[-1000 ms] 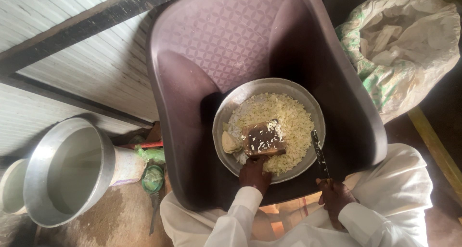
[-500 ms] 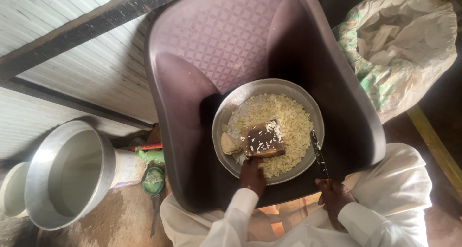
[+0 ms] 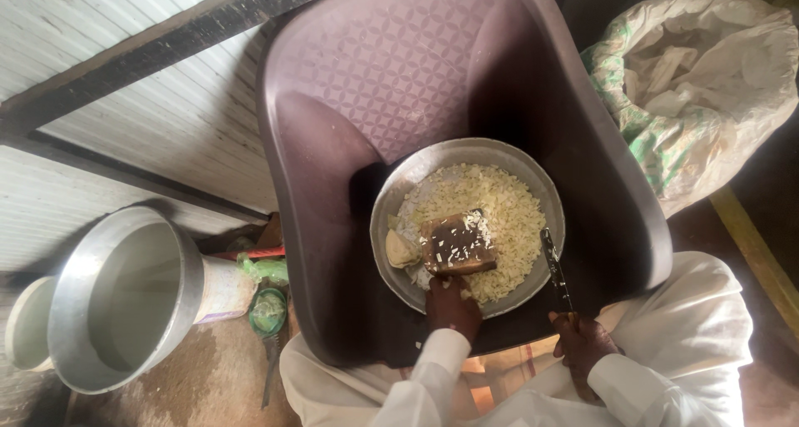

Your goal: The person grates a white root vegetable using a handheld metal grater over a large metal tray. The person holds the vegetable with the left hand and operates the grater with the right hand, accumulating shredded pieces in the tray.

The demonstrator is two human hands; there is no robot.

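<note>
Your left hand (image 3: 452, 307) clamps the board (image 3: 457, 244) | board lies in the bowl (image 3: 399, 270) of shreds (image 3: 508, 219) | right hand (image 3: 583, 344) fingers wrapped round the knife (image 3: 555, 270) at the bowl's rim

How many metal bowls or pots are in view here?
2. One metal bowl, full of chopped pale pieces, sits on the plastic chair by the left hand. A large empty metal pot stands on the floor at left. Others may lie out of frame.
</note>
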